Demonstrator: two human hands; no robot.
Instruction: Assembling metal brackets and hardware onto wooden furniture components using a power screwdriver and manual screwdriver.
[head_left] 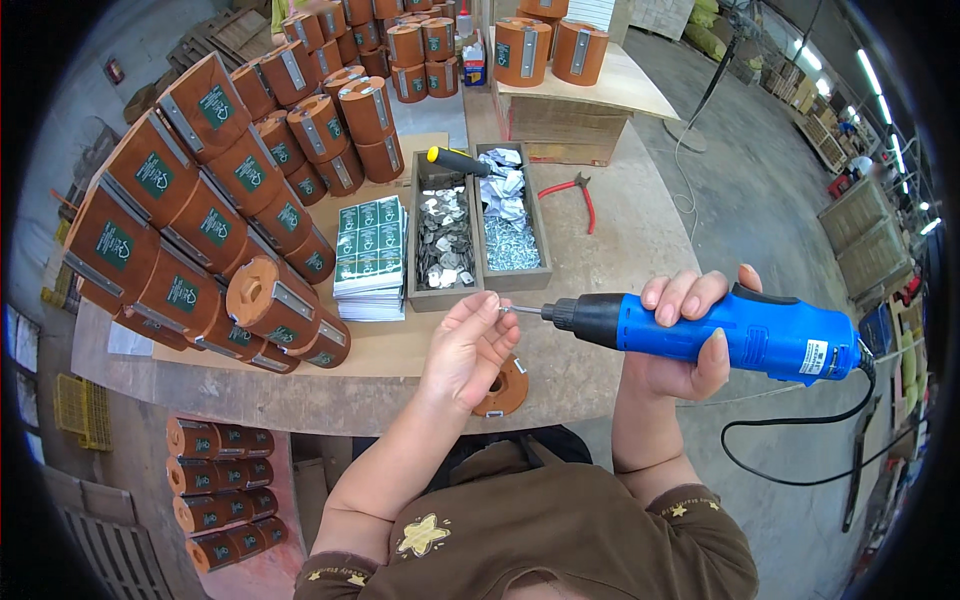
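Observation:
My right hand (672,374) is wrapped round the body of a blue electric screwdriver (735,337), held level above the table's near right side. Its long bit (528,309) points left. At the bit's end the fingertips of my left hand (466,350) pinch a small screw (503,308), mostly hidden by the fingers. Under my left hand, a round brown wooden piece (510,393) lies at the table's front edge, partly covered. Farther back stand two grey trays: one tray (440,299) holds dark metal pieces, the other tray (520,279) silver screws and crumpled wrapping.
Stacked brown cylinders (210,225) with green labels fill the left side. A pile of green label sheets (370,245) sits beside the trays. A black-and-yellow screwdriver (460,160) rests across them; red-handled pliers (588,205) lie to the right. A black cord (760,475) hangs from the tool.

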